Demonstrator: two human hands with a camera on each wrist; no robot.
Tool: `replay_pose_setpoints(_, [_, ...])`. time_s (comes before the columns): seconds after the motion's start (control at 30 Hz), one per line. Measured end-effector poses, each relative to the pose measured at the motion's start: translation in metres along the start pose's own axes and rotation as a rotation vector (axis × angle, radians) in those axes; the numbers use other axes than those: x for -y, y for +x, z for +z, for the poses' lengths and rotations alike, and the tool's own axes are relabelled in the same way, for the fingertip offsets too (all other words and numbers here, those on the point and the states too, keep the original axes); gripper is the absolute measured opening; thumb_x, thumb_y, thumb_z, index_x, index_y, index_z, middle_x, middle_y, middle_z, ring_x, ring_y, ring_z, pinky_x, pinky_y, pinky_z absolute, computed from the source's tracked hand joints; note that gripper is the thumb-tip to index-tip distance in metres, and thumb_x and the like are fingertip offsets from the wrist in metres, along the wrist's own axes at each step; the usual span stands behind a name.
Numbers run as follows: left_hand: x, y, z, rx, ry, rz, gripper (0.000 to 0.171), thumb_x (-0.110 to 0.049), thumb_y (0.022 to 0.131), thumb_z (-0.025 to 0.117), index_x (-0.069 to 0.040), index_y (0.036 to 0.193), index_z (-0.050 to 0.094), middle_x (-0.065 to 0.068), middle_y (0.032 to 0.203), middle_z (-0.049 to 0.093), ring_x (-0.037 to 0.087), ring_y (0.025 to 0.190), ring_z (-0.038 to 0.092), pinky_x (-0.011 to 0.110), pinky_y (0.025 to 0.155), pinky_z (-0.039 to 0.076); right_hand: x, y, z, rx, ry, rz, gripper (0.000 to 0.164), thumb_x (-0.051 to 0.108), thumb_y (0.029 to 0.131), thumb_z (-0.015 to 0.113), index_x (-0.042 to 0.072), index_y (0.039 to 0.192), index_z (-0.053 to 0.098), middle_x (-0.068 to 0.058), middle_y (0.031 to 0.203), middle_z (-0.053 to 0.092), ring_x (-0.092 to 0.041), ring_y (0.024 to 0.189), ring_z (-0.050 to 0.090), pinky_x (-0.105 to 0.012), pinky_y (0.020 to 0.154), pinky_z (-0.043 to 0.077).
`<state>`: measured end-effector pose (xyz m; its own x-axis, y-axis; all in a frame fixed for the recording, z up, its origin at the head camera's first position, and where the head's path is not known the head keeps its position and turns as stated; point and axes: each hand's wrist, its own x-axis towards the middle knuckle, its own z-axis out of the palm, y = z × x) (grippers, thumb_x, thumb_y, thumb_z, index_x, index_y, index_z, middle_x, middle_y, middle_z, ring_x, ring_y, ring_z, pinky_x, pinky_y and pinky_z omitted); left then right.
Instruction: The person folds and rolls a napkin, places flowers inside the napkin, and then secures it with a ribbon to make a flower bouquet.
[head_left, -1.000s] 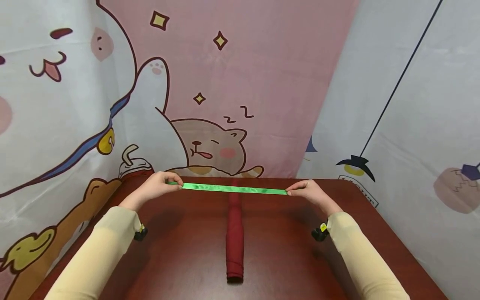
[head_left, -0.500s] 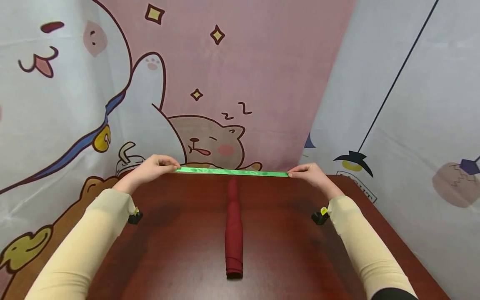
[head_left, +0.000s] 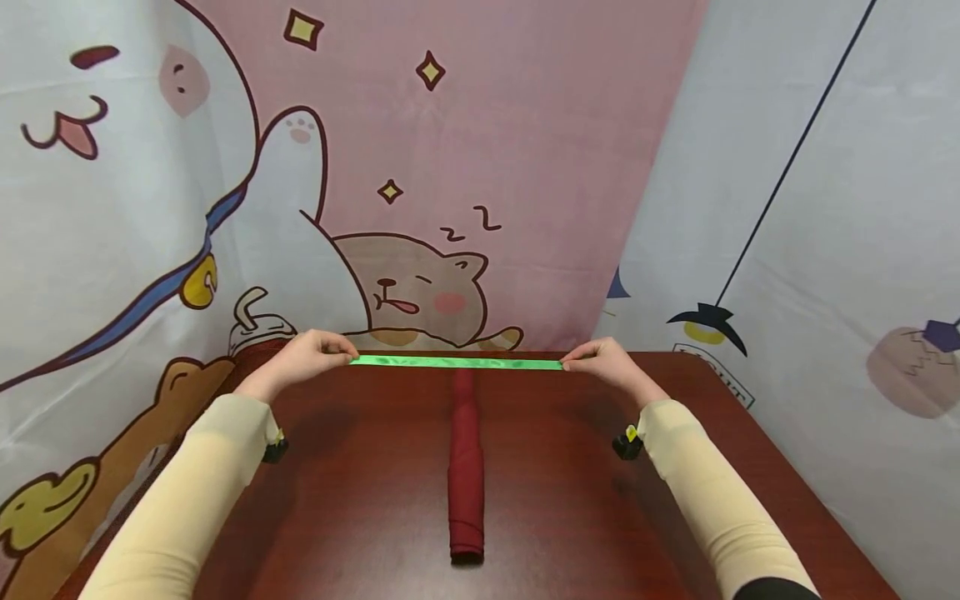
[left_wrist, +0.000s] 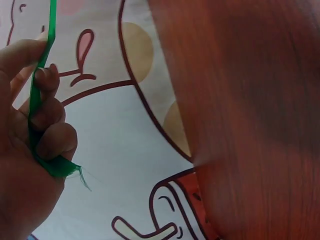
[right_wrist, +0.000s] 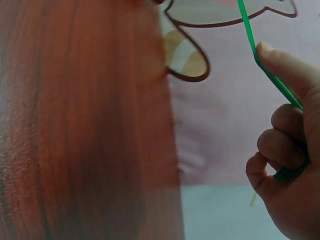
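A shiny green ribbon point(head_left: 457, 362) is stretched nearly level between my two hands, above the far part of the table. My left hand point(head_left: 311, 360) pinches its left end; in the left wrist view the curled fingers wrap the ribbon point(left_wrist: 35, 100), and a frayed tail hangs out below them. With thumb and fingers my right hand point(head_left: 603, 365) grips the other end, and in the right wrist view the ribbon point(right_wrist: 275, 80) runs under the thumb into the curled fingers. Below the ribbon, a rolled dark red cloth point(head_left: 467, 475) lies lengthwise along the middle of the table.
The reddish-brown wooden table point(head_left: 360, 500) reaches back to a pink and white cartoon-printed curtain point(head_left: 555, 167), which also closes in both sides. Small black wrist devices point(head_left: 627, 443) sit below the cream sleeves point(head_left: 720, 492).
The stretched ribbon and both hands rose above the table's far edge, then came down again slightly. The hands are now a little closer together. The red cloth stays put; the camera view shifted slightly.
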<state>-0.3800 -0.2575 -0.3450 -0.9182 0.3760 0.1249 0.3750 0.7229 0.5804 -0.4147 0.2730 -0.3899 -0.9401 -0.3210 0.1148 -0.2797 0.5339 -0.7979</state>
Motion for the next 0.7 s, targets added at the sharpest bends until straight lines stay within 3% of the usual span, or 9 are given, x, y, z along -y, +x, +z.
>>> replay_pose_setpoints(0.1, [0.003, 0.004, 0.005, -0.004, 0.031, 0.005, 0.017, -0.021, 0.095, 0.062, -0.012, 0.106, 0.073, 0.003, 0.094, 0.069, 0.019, 0.074, 0.055, 0.039, 0.067, 0.044, -0.005, 0.004, 0.006, -0.023, -0.063, -0.012, 0.019, 0.024, 0.086, 0.075, 0.009, 0.098, 0.078, -0.005, 0.098, 0.072, -0.024, 0.099, 0.063, -0.043, 0.083, 0.05])
replay_pose_setpoints(0.27, [0.003, 0.015, 0.006, -0.039, 0.104, 0.016, 0.017, -0.019, 0.096, 0.061, -0.013, 0.106, 0.073, 0.006, 0.106, 0.07, 0.026, 0.098, 0.063, 0.047, 0.08, 0.048, -0.008, 0.013, 0.01, -0.09, -0.157, -0.028, 0.018, 0.026, 0.086, 0.075, 0.013, 0.097, 0.078, -0.002, 0.097, 0.072, -0.025, 0.1, 0.063, -0.044, 0.081, 0.051])
replay_pose_setpoints(0.47, [0.004, 0.034, 0.009, -0.071, 0.219, 0.005, 0.019, -0.018, 0.095, 0.06, -0.013, 0.107, 0.074, 0.009, 0.111, 0.069, 0.032, 0.105, 0.062, 0.051, 0.085, 0.047, -0.012, 0.031, 0.013, -0.12, -0.277, -0.023, 0.015, 0.027, 0.085, 0.075, 0.016, 0.095, 0.078, -0.001, 0.095, 0.072, -0.025, 0.099, 0.063, -0.045, 0.082, 0.05])
replay_pose_setpoints(0.7, [0.011, 0.053, 0.02, -0.106, 0.266, -0.036, 0.02, -0.021, 0.095, 0.06, -0.013, 0.109, 0.074, 0.01, 0.114, 0.067, 0.034, 0.105, 0.061, 0.053, 0.085, 0.046, -0.018, 0.048, 0.02, -0.141, -0.411, 0.028, 0.013, 0.026, 0.085, 0.074, 0.018, 0.094, 0.079, -0.002, 0.098, 0.072, -0.025, 0.096, 0.064, -0.044, 0.079, 0.051])
